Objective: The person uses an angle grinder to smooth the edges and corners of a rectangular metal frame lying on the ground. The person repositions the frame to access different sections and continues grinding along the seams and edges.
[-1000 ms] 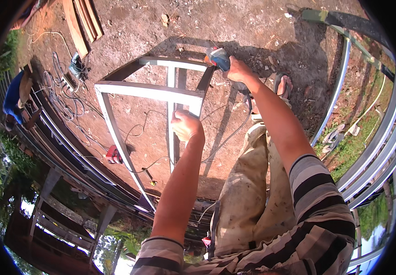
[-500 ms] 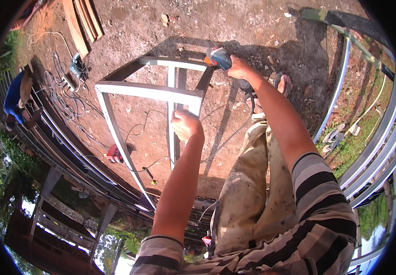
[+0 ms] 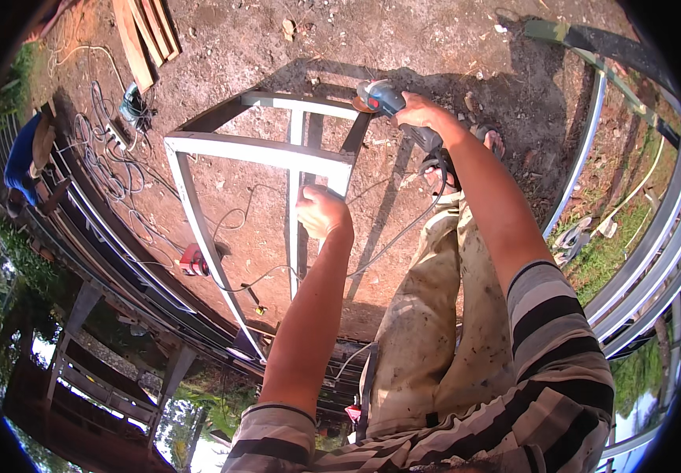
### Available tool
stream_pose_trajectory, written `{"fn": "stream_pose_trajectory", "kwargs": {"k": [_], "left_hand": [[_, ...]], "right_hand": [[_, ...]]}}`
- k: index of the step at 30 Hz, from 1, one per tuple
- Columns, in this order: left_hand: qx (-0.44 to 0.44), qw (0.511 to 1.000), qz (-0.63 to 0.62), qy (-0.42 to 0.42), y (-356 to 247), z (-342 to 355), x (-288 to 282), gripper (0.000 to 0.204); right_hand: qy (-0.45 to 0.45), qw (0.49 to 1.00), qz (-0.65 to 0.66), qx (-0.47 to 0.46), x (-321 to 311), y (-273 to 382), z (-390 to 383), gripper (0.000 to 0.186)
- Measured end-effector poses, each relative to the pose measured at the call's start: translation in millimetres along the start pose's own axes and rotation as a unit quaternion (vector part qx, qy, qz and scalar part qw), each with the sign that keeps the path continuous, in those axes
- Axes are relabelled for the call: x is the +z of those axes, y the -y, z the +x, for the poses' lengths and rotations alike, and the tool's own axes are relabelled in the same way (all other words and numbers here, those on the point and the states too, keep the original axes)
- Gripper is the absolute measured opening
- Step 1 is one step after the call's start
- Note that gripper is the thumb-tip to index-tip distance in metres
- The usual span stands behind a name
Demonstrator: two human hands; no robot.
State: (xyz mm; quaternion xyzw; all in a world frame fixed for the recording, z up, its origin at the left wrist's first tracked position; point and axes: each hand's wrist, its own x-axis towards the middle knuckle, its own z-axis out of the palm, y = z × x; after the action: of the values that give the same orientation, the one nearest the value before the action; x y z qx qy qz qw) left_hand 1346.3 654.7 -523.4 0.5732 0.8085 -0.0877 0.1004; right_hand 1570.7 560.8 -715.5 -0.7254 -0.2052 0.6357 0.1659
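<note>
A silver rectangular metal frame (image 3: 253,150) stands on the dirt in front of me. My left hand (image 3: 324,213) is closed on its near side, by the right-hand corner, with the fingertips partly hidden. My right hand (image 3: 423,113) grips a blue angle grinder (image 3: 386,98), thumb over the body. The grinder's orange-brown disc (image 3: 361,104) is at the frame's far right corner; whether it touches the metal I cannot tell. From the grinder's back end a dark cord (image 3: 403,234) runs down and left past the frame.
Wooden planks (image 3: 139,43) lie at the far left. Nearby are another power tool (image 3: 132,106) and tangled cables (image 3: 111,158). A red tool (image 3: 194,260) sits left of the frame. Long metal bars (image 3: 648,268) line the right side. A person in blue (image 3: 23,162) bends at the left edge.
The grinder has turned in my right hand's grip, so more of its body and back end shows. My left hand stays on the frame with hardly any shift.
</note>
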Motion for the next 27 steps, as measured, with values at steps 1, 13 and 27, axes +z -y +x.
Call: {"fn": "stream_pose_trajectory", "kwargs": {"k": [1,13,27], "left_hand": [[0.002,1.0,0.004,-0.008,2,-1,1,0.051],[0.006,0.999,-0.022,-0.028,0,-1,1,0.049],[0.002,1.0,-0.02,0.011,-8,-7,-11,0.048]], "right_hand": [[-0.008,1.0,0.001,-0.007,1,-1,-1,0.116],[-0.082,0.996,-0.024,0.013,18,10,2,0.068],[-0.112,0.993,-0.017,-0.038,46,8,22,0.086]]}}
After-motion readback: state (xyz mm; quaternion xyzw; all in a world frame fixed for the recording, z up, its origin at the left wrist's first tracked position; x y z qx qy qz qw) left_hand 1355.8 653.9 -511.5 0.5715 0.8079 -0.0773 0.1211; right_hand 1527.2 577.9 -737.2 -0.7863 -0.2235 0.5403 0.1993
